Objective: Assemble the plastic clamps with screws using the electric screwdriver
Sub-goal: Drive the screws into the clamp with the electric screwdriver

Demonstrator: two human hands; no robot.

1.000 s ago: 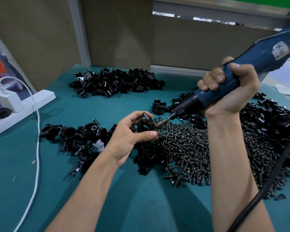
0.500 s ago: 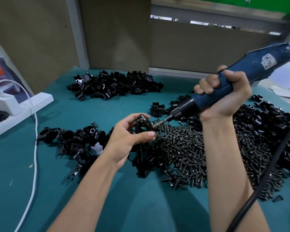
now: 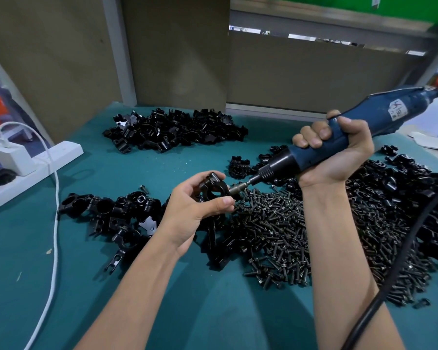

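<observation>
My left hand [image 3: 196, 208] grips a black plastic clamp [image 3: 213, 186] above the teal table, fingers over its top and thumb under it. My right hand [image 3: 339, 152] is wrapped round the blue electric screwdriver [image 3: 364, 127], which slants down to the left. Its metal bit [image 3: 239, 188] meets the right side of the clamp. Below the clamp lies a wide heap of dark screws [image 3: 276, 236]. The screw at the bit is hidden by the clamp and my fingers.
Black clamp parts lie in piles at the back [image 3: 172, 132], at the left [image 3: 111, 213] and at the right [image 3: 402, 193]. A white power strip [image 3: 36, 165] with a charger and a white cable [image 3: 55, 223] sits at the left edge. The screwdriver's black cord [image 3: 390, 274] hangs across my right forearm.
The screwdriver has tilted lower and its bit has stayed pressed against the clamp. My left hand holds the clamp in nearly the same place.
</observation>
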